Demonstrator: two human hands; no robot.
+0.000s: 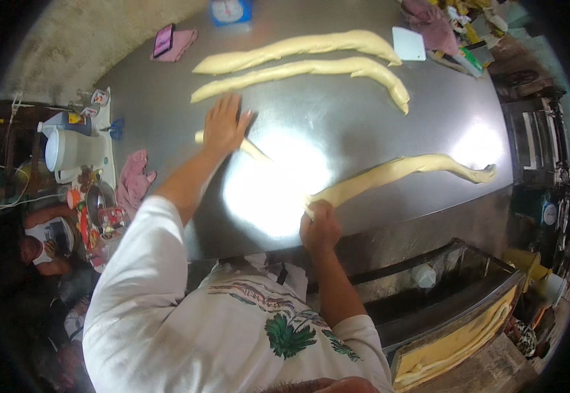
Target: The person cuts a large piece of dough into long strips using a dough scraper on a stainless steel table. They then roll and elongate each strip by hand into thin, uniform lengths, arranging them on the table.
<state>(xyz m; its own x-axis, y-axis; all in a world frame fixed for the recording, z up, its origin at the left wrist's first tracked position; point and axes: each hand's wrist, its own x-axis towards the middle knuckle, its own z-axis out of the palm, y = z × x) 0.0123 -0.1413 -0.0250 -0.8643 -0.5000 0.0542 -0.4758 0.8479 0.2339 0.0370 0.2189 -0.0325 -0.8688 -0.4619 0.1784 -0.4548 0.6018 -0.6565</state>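
My left hand (224,124) lies flat, palm down, across a thin strand of dough (255,150) on the metal tabletop (162,108). Its fingers point toward the table's far side. My right hand (320,227) is closed around the near end of a thick dough rope (393,173) by the table's near edge; that rope stretches away to the right. Glare on the metal hides whether the thin strand joins the thick rope. Two more long dough ropes (295,48) (309,68) lie side by side beyond my hands.
A white scraper (409,44), a blue scale (231,12) and a phone (163,40) on a pink cloth (182,44) sit at the far side. Another pink cloth (135,184) and a white pitcher (69,152) are left. A dough-holding wooden tray (454,344) stands lower right. A person (49,240) is at lower left.
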